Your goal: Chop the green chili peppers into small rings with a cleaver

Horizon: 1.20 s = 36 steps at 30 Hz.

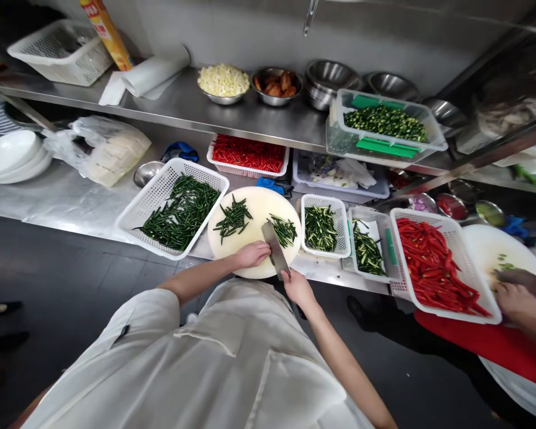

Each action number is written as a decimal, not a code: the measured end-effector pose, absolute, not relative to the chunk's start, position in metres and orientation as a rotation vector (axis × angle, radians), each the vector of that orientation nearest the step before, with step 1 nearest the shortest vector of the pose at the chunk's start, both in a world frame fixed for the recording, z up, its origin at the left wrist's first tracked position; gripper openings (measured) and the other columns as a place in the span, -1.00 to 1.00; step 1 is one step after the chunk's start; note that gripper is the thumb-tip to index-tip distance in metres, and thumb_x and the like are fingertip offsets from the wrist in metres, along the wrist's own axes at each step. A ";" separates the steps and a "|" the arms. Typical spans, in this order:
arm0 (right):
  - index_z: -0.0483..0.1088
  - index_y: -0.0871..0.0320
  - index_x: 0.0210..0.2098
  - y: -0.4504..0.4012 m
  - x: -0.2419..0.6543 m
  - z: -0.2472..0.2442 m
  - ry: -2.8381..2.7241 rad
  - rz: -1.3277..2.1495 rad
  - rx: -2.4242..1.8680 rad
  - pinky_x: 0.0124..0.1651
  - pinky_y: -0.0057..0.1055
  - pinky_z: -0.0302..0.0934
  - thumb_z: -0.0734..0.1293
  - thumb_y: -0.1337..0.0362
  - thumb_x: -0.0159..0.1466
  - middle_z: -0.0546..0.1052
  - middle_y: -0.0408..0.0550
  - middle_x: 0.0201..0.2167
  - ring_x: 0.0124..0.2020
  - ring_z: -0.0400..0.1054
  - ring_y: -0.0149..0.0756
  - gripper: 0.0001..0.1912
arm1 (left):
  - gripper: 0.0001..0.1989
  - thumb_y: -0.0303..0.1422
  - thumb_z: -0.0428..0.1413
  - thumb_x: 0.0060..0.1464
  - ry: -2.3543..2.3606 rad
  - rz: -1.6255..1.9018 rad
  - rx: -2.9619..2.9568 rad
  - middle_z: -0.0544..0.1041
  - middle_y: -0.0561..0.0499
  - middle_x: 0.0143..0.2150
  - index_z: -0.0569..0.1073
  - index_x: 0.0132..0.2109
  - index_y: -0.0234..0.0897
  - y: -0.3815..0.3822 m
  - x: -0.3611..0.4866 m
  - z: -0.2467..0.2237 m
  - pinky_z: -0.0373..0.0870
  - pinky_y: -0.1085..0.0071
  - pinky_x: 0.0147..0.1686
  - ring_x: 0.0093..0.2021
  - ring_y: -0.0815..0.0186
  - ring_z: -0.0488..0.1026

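White clothing (236, 375) filled the near foreground. Beyond it, the right hand (299, 287) had its grip closed round the handle of a knife (276, 249), whose blade slanted away to the left over a round board (268, 205). The left hand (252, 254) was on the board just beside the blade, fingers curled; I could not tell whether its grip held anything.

Two heaps lay on the board past the hands: long green peppers (233, 219) on the left, cut pieces (283, 231) on the right, just beside the blade.

A large basket (149, 190) of green peppers stood to the left on the counter (71, 205). To the right came a small basket (327, 254) of cut green strips, a clear tub (375, 276) with more, then a basket of red chillies (438, 262). Past that, a co-worker's hand (516, 298) was at another board (495, 238).

Farther back, under the shelf (183, 101), was a basket of red pieces (250, 153). On the shelf stood a paper roll (158, 70), metal bowls (333, 74) and a tub of chopped greens (384, 122).
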State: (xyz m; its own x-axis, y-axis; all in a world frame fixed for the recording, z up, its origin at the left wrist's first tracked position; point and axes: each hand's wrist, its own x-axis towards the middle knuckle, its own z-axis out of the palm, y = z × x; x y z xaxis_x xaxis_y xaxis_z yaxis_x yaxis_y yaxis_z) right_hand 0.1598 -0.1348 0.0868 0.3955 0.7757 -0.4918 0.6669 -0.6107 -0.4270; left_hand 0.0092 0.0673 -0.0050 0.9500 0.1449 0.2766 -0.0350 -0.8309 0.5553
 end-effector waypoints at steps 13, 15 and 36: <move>0.56 0.08 -0.21 -0.190 0.153 0.088 -1.295 1.165 -2.291 -0.11 -0.35 0.25 0.12 0.00 0.54 0.70 0.05 -0.19 -0.13 0.56 -0.06 -0.53 | -0.80 -0.37 0.06 0.41 1.015 0.422 2.730 0.49 -0.20 -0.05 0.60 -0.05 -0.27 0.129 -0.041 0.018 0.39 0.04 0.12 0.05 0.01 0.40; 0.56 0.08 -0.21 -0.193 0.156 0.088 -1.262 1.158 -2.333 -0.13 -0.36 0.25 0.11 0.01 0.55 0.69 0.05 -0.20 -0.14 0.57 -0.06 -0.52 | -0.76 -0.42 0.01 0.43 0.835 0.378 2.715 0.50 -0.16 -0.04 0.59 -0.03 -0.25 0.122 -0.043 0.010 0.44 0.12 0.10 0.02 0.08 0.44; 0.55 0.15 -0.09 -0.100 0.146 0.082 -1.249 0.998 -2.393 -0.03 -0.37 0.24 0.13 0.12 0.56 0.68 0.13 -0.11 -0.03 0.56 -0.07 -0.60 | -0.75 -0.35 -0.03 0.48 0.115 0.316 2.596 0.58 -0.11 0.00 0.55 0.02 -0.23 0.060 -0.014 0.001 0.47 0.25 0.11 0.04 0.19 0.50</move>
